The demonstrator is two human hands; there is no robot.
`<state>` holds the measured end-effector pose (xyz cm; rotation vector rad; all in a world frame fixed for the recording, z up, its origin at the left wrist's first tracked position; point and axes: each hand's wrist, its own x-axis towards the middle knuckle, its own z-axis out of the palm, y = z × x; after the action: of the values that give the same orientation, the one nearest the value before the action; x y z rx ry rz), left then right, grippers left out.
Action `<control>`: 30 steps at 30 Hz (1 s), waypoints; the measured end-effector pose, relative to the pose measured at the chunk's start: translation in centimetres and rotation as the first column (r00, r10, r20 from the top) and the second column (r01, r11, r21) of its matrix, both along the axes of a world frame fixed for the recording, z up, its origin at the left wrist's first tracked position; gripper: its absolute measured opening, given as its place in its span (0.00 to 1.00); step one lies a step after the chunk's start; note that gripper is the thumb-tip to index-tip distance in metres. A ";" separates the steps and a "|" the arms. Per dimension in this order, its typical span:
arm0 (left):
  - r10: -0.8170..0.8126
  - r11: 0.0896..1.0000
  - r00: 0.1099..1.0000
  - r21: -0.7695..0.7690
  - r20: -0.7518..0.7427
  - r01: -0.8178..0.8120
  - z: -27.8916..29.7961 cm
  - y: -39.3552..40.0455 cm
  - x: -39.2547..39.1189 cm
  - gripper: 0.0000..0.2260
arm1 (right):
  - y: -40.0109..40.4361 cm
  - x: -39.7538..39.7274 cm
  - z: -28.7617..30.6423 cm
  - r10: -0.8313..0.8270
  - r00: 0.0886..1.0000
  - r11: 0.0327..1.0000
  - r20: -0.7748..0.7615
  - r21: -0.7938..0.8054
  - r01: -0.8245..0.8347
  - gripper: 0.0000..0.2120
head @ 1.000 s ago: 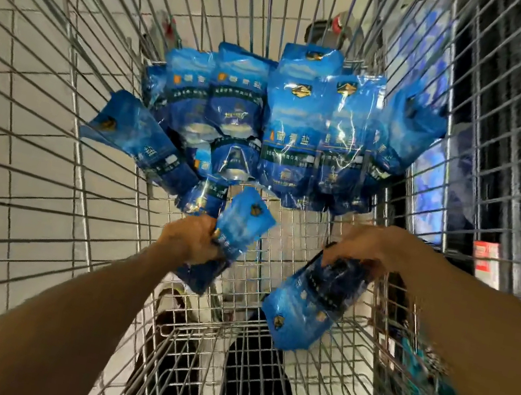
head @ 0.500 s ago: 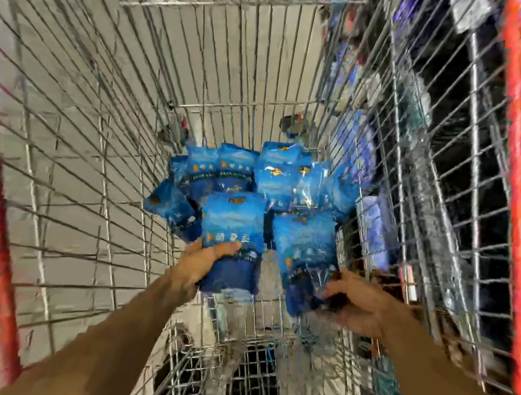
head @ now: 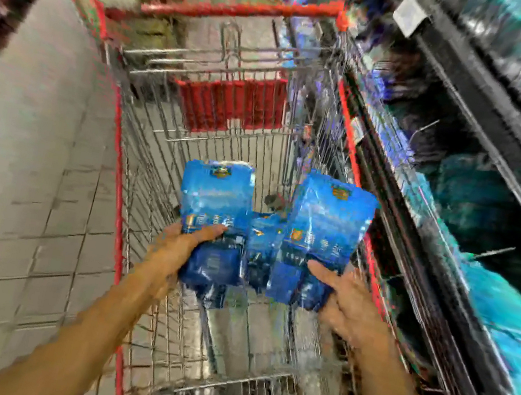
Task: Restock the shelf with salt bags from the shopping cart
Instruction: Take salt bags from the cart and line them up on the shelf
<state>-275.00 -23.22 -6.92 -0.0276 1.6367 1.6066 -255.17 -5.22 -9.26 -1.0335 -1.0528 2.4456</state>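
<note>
Two blue salt bags are held upright above the wire shopping cart [head: 124, 173]. My left hand [head: 186, 243] grips the lower part of the left salt bag [head: 217, 200], thumb across its front. My right hand [head: 335, 297] grips the bottom of the right salt bag [head: 327, 223]. Between the two, more blue salt bags [head: 263, 243] show lower in the cart, mostly hidden. The shelf [head: 455, 231] runs along the right, blurred, with teal and blue packs on it.
The cart has red rim trim, a red handle bar [head: 243, 9] at the far end and a red child-seat flap [head: 233, 105]. Grey tiled aisle floor [head: 22, 155] lies to the left. A white price tag [head: 411, 15] hangs on an upper shelf edge.
Both hands have lifted their salt bags up out of the cart's bottom. The view has swung up from the cart's inside to the aisle and shelf.
</note>
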 end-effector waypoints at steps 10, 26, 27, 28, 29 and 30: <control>-0.285 0.921 0.928 0.201 -0.240 0.335 12.2 0.0 6.3 0.23 | -7.7 10.2 15.4 -0.349 0.927 0.895 -0.137 0.244 0.373 0.24; -0.642 0.380 0.555 0.409 -0.529 0.830 29.0 5.2 31.0 0.21 | -21.1 35.1 31.7 -0.787 0.520 0.273 -0.332 0.570 0.775 0.20; -0.640 0.347 0.541 0.423 -0.545 0.837 30.4 5.4 33.0 0.20 | -21.6 36.8 32.7 -0.794 0.503 0.236 -0.341 0.589 0.773 0.20; -0.638 0.316 0.535 0.445 -0.554 0.838 31.7 5.6 34.8 0.20 | -21.9 38.3 33.7 -0.800 0.484 0.198 -0.355 0.605 0.771 0.21; -0.635 0.281 0.528 0.467 -0.564 0.838 33.1 6.0 36.6 0.20 | -22.2 39.9 35.0 -0.801 0.465 0.155 -0.377 0.620 0.769 0.21; -0.634 0.242 0.519 0.491 -0.573 0.837 34.5 6.4 38.3 0.21 | -22.3 41.4 36.4 -0.794 0.456 0.118 -0.401 0.635 0.764 0.19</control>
<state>-236.68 -16.84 27.59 1.2902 0.7410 1.3283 -213.79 -27.51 27.10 -0.9286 -0.9788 0.9005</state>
